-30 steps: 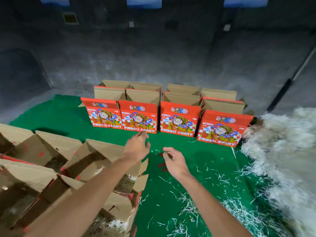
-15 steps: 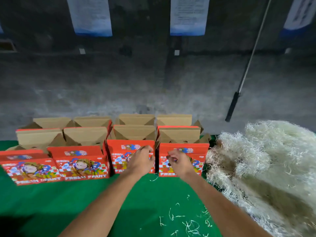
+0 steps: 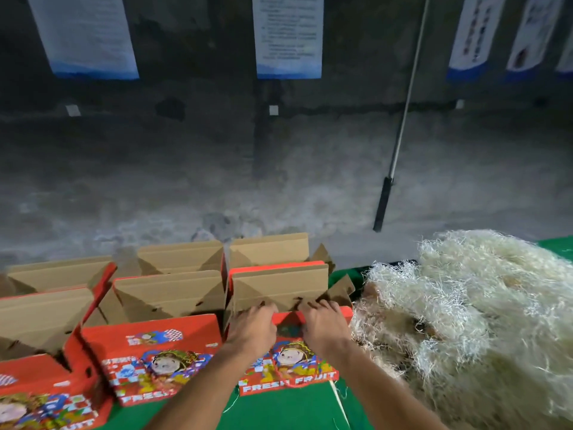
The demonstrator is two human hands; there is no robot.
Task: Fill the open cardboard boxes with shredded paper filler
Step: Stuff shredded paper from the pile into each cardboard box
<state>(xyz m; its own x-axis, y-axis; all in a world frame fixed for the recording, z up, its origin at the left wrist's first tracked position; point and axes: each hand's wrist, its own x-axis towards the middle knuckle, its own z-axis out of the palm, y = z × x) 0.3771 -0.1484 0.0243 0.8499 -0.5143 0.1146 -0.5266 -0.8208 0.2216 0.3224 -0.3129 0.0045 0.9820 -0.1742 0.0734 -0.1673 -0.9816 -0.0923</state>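
Rightmost open box [image 3: 288, 361] in the near row: red printed carton, cartoon figure and the words "FRESH FRUIT" on its front panel, brown flaps raised behind. It stands on the green table cover [image 3: 279, 411], just left of the shredded paper pile [image 3: 471, 321], which touches its right side. What lies inside the box cannot be told from this angle.

Left hand [image 3: 251, 328]: fingers curled together over the top edge of the front panel, near its left end, gripping it. Right hand [image 3: 325, 324]: fingers likewise curled over the same edge, toward its right end, gripping it. The two hands lie near each other with a short stretch of red rim showing between them.

Neighbouring box [image 3: 155, 358]: same print, open, directly left of the held one and touching it. A third box [image 3: 40, 395] sits at the lower left, one red flap tilted up. A back row of open cartons [image 3: 266, 251] stands behind, showing brown inner flaps.

Loose strands of paper lie on the cover below the held box. Beyond the table: a grey wall [image 3: 186, 166] with posted sheets [image 3: 288, 35], and a pole [image 3: 400, 125] with a dark handle leaning against it.
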